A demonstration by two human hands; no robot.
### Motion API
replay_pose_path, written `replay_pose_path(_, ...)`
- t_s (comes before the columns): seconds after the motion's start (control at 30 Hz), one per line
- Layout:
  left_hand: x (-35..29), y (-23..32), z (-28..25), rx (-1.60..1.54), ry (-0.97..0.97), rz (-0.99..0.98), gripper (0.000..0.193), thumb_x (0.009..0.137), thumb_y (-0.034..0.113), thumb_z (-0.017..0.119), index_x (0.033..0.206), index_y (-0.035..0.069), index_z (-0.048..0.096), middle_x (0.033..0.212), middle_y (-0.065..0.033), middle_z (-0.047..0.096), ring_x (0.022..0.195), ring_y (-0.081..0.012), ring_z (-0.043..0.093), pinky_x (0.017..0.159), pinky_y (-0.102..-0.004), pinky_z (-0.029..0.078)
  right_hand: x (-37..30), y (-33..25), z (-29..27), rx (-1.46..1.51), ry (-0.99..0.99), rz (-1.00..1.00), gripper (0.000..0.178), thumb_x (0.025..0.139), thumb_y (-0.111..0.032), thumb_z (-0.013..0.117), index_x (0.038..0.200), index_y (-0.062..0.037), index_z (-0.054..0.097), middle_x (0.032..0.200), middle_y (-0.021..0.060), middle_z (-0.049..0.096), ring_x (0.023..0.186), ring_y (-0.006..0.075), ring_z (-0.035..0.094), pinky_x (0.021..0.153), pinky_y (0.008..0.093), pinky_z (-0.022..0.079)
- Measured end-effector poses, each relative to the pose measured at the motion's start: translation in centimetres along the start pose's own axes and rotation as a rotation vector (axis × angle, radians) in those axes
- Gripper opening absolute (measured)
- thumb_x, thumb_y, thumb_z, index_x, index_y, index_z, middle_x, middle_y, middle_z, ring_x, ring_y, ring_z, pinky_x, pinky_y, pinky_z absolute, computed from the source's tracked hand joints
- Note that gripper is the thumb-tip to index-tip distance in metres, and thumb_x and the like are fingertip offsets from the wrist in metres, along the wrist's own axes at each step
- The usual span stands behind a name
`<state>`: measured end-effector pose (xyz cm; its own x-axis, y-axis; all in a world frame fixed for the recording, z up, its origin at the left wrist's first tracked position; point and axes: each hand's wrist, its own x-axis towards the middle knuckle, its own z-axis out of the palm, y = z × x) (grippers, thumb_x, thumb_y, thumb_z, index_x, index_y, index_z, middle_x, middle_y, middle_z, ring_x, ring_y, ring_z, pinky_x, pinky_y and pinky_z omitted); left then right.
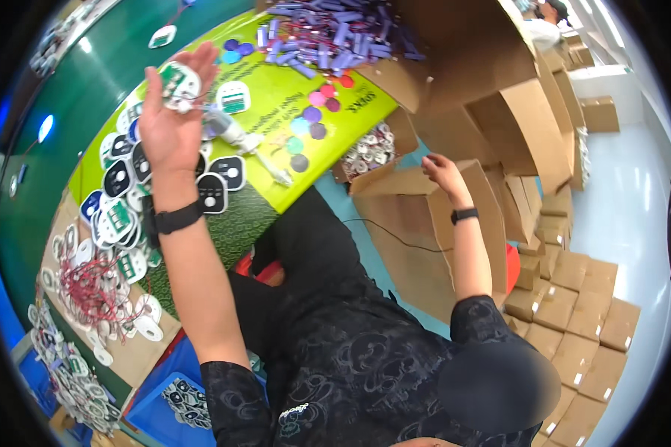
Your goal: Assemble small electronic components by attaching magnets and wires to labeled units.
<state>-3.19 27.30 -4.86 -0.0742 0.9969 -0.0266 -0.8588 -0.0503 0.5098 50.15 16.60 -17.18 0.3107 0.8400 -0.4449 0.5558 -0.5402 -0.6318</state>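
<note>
My left hand (173,123) is palm up above the workbench, with fingers stretched out. On its fingers rests a round white part with a green circuit board (180,84). Just beside it a second white part with a green board (233,97) lies on the mat. A white and grey handheld tool (235,134) lies right of my wrist, its exact kind unclear. My right hand (445,176) is off to the right over an upright cardboard box (402,208), its fingers curled together. Whether anything small is between those fingertips is hidden.
A yellow-green mat (350,127) carries coloured discs and a heap of purple battery-like cylinders (335,37). Black-faced round parts (117,179) and red wires (93,290) crowd the left side. An open carton (376,153) holds white parts. Stacked boxes (566,298) stand at right.
</note>
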Motion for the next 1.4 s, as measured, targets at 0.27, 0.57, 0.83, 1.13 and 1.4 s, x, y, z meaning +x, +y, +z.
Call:
replay_pose_path(0.27,0.3,-1.2,0.6,-0.071,-0.101,-0.035,0.051,0.107,0.039,0.043,0.121,-0.009,0.054,0.136,-0.0333,0.053,0.134,-0.0446,0.048,0.116,-0.0511,0.037,-10.3,-13.5,3.3,-0.174,-0.590,-0.294,0.039,0.100,-0.022,0.064,0.130,0.0023,0.061,0.105,0.0035,0.070,0.095,0.0115,0.065,0.088,0.0268,0.052)
replay_pose_path(0.57,-0.4,-2.3,1.0,-0.212,-0.193,-0.115,0.053,0.108,0.041,0.040,0.122,-0.008,0.054,0.137,-0.0302,0.055,0.134,-0.0412,0.050,0.120,-0.0484,0.034,-8.5,-26.7,10.6,0.002,-0.060,-0.821,0.027,0.093,-0.015,0.067,0.115,0.0012,0.067,0.098,0.0096,0.069,0.082,0.0166,0.068,0.077,0.0303,0.054)
replay_pose_path(0.83,-0.1,-2.9,0.3,-0.032,-0.209,-0.127,0.053,0.109,0.042,0.038,0.128,-0.005,0.052,0.143,-0.0279,0.051,0.138,-0.0383,0.047,0.115,-0.0464,0.039,-5.5,-28.9,16.3,-0.356,0.461,-0.997,0.026,0.090,-0.007,0.065,0.115,-0.0020,0.065,0.116,0.0167,0.062,0.092,0.0344,0.066,0.080,0.0425,0.055)
replay_pose_path(1.13,-0.2,-3.8,1.3,0.103,-0.318,-0.179,0.046,0.109,0.034,0.042,0.120,-0.008,0.058,0.118,-0.0259,0.067,0.113,-0.0348,0.066,0.106,-0.0443,0.049,-5.4,-32.7,14.4,0.205,0.181,-0.886,0.020,0.093,-0.007,0.063,0.111,-0.0038,0.071,0.102,0.0078,0.068,0.081,0.0139,0.061,0.073,0.0281,0.050)
replay_pose_path(1.4,-0.7,-5.6,0.2,0.604,-0.236,0.535,0.036,0.107,0.031,0.050,0.116,-0.002,0.061,0.113,-0.0143,0.068,0.098,-0.0223,0.069,0.091,-0.0357,0.055,-15.3,-44.1,18.0,-0.179,-0.338,-1.374,0.021,0.088,-0.004,0.068,0.109,-0.0042,0.071,0.105,0.0108,0.068,0.092,0.0232,0.067,0.082,0.0358,0.053)
